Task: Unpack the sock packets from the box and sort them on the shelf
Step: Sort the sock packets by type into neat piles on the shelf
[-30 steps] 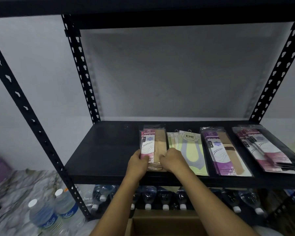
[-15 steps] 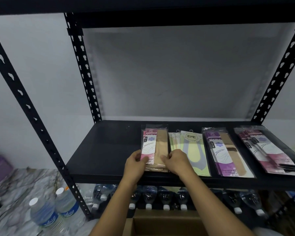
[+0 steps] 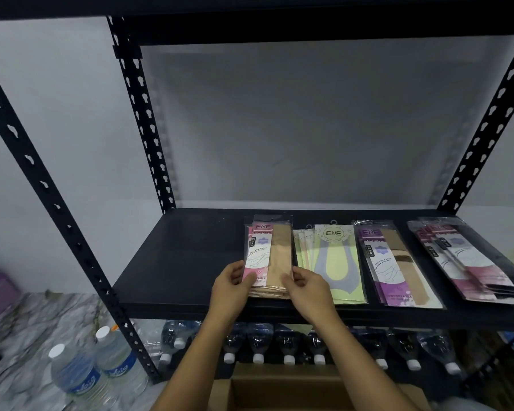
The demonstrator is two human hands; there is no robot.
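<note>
A stack of pink-labelled beige sock packets [image 3: 272, 250] lies on the black shelf [image 3: 178, 262], near its front edge. My left hand [image 3: 230, 284] grips the stack's lower left side and my right hand [image 3: 304, 287] grips its lower right side. To the right lie a pile of green and grey sock packets [image 3: 331, 259], then purple-labelled packets [image 3: 390, 262], then dark pink packets [image 3: 463, 259] at the far right. An open cardboard box [image 3: 282, 393] stands below, at the bottom edge between my forearms; its contents are hidden.
Black perforated uprights [image 3: 137, 114] frame the shelf. Water bottles [image 3: 258, 342] lie in a row on the level beneath. Two more bottles [image 3: 92, 369] stand on the marble floor at the left. The shelf's left half is bare.
Both hands have slid slightly down and outward along the beige stack's near end. The stack itself stays in place on the shelf.
</note>
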